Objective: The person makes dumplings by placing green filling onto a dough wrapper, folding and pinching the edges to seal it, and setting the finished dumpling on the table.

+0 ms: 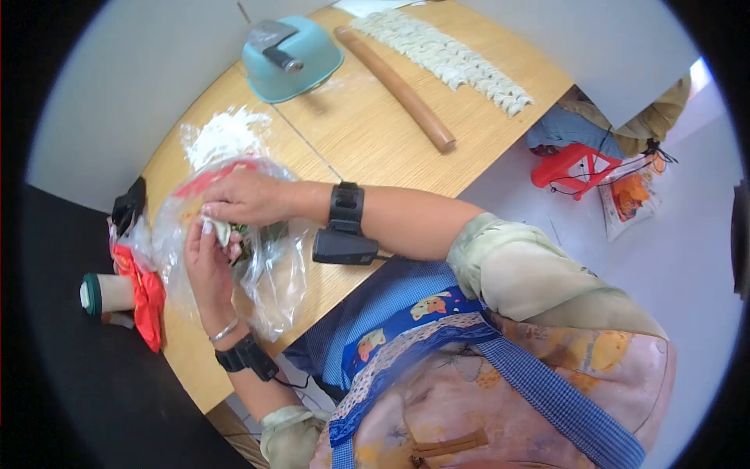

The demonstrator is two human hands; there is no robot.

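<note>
A small piece of white dough [219,230] sits between my two hands at the left of the table. My left hand [209,262] holds it from below, fingers bent around it. From above, my right hand [244,197] pinches its upper edge. Beneath and beside the hands lies a clear plastic bag [277,285] with dark green filling [248,242] partly showing. A red rim [205,178] shows behind my right hand. White flour [226,134] is heaped just past the hands.
An upturned teal basin [316,59] carries a cleaver [273,48]. Beyond a long rolling pin [398,90] lie rows of dumplings [445,59]. At the left edge are a red bag [144,301] and a green-lidded cup [109,295]. Another person's legs [574,129] show past the table.
</note>
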